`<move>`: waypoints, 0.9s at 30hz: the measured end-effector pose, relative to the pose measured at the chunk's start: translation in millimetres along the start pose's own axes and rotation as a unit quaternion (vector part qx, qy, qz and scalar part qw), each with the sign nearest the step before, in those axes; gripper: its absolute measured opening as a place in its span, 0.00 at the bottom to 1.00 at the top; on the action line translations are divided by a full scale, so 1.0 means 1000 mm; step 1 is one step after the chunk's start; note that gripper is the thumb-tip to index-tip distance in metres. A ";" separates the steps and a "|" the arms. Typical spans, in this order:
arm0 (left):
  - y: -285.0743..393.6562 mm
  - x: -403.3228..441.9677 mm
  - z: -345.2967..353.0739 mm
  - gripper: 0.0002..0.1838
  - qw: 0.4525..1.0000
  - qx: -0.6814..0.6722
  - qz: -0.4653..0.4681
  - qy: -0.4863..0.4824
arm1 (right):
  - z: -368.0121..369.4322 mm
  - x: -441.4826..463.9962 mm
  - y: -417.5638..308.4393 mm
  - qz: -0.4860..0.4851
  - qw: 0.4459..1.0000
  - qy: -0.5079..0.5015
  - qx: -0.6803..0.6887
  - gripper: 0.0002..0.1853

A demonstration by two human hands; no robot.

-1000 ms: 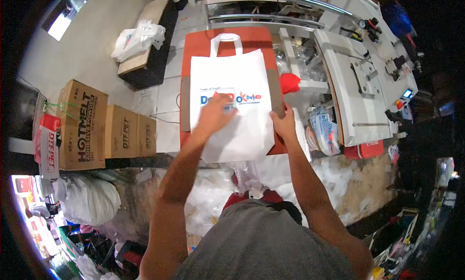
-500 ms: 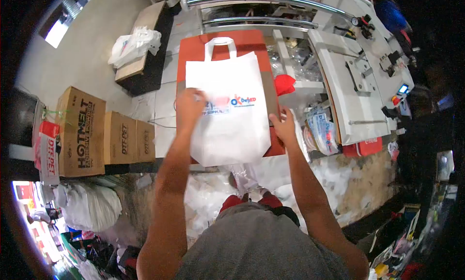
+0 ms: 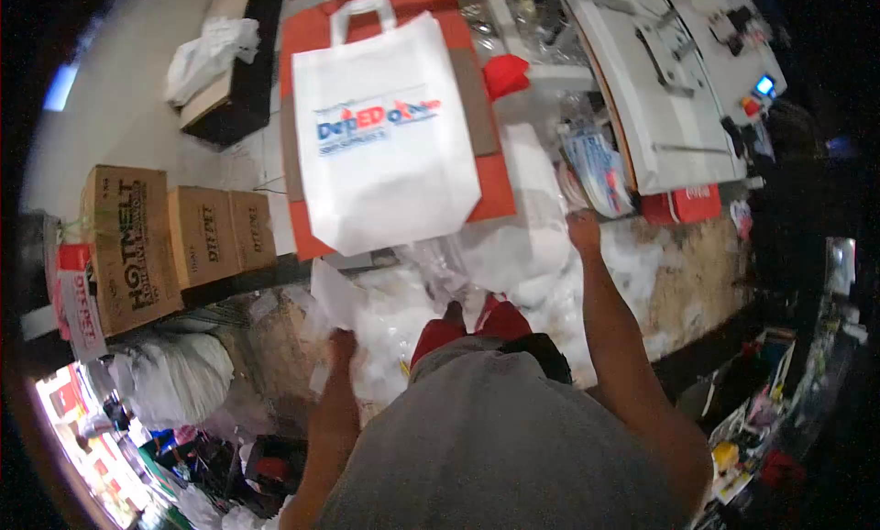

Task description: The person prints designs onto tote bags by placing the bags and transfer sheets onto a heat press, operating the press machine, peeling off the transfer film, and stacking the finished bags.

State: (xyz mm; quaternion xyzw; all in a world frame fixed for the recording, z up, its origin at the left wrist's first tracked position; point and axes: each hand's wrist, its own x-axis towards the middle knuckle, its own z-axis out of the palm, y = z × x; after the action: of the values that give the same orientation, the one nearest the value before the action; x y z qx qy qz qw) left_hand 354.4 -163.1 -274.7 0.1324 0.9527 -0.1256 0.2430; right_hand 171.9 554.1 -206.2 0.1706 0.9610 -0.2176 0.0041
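A white tote bag point(image 3: 390, 186) lies flat on the orange-red pad point(image 3: 500, 186), its handles toward the far end. Blue and red "DepED" lettering point(image 3: 353, 126) and a second logo point(image 3: 412, 113) show across its upper part. My left hand point(image 3: 343, 347) is low, left of my legs, closed on a pale translucent film sheet point(image 3: 335, 296) that is blurred. My right hand point(image 3: 583, 229) is by the near left edge of a stack of printed film sheets point(image 3: 598, 172); its fingers are blurred, and I cannot tell whether they grip a sheet.
At right stands a white heat press point(image 3: 674, 117) with a lit display. Cardboard boxes point(image 3: 133, 246) line the left side. A red cloth point(image 3: 504, 75) sits beyond the pad's right edge. White film litter point(image 3: 385, 314) covers the floor by my legs.
My left hand has left the bag's print and dropped toward me with the film; the left logo now shows plainly. My right hand has moved from the bag's edge to the stack. The view has tipped down.
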 end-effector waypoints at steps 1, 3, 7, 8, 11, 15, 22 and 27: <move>0.056 -0.005 -0.020 0.12 0.993 -0.092 0.068 0.008 | -0.001 -0.004 0.000 0.013 0.999 -0.037 0.025 0.34; 0.149 -0.004 -0.014 0.14 0.880 -0.453 0.100 -0.100 | -0.004 -0.020 -0.014 0.088 0.994 -0.058 0.029 0.36; 0.268 -0.004 -0.132 0.20 0.818 -0.516 0.221 -0.121 | 0.047 -0.025 0.018 0.108 0.989 -0.093 -0.027 0.42; 0.275 -0.010 -0.137 0.20 0.823 -0.521 0.196 -0.114 | 0.047 -0.030 0.012 0.117 0.988 -0.101 -0.005 0.43; 0.258 -0.003 -0.188 0.19 0.864 -0.488 0.035 -0.116 | 0.022 -0.037 -0.017 0.127 0.984 -0.109 -0.056 0.43; 0.178 0.009 -0.223 0.11 0.847 -0.529 -0.003 0.050 | 0.019 -0.043 -0.033 0.128 0.984 -0.081 -0.091 0.43; 0.084 0.001 -0.322 0.10 0.849 -0.497 -0.065 0.169 | 0.027 -0.041 -0.033 0.138 0.981 -0.068 -0.121 0.41; 0.058 0.012 -0.334 0.12 0.838 -0.511 -0.080 0.172 | 0.021 -0.044 -0.044 0.144 0.973 -0.014 -0.181 0.34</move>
State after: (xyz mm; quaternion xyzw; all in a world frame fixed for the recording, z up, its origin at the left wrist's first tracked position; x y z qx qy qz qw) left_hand 219.1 -5.5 -6.3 -0.0680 0.9152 0.3852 0.0975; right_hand 197.1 493.5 -203.2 0.3007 0.9496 -0.0394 0.0799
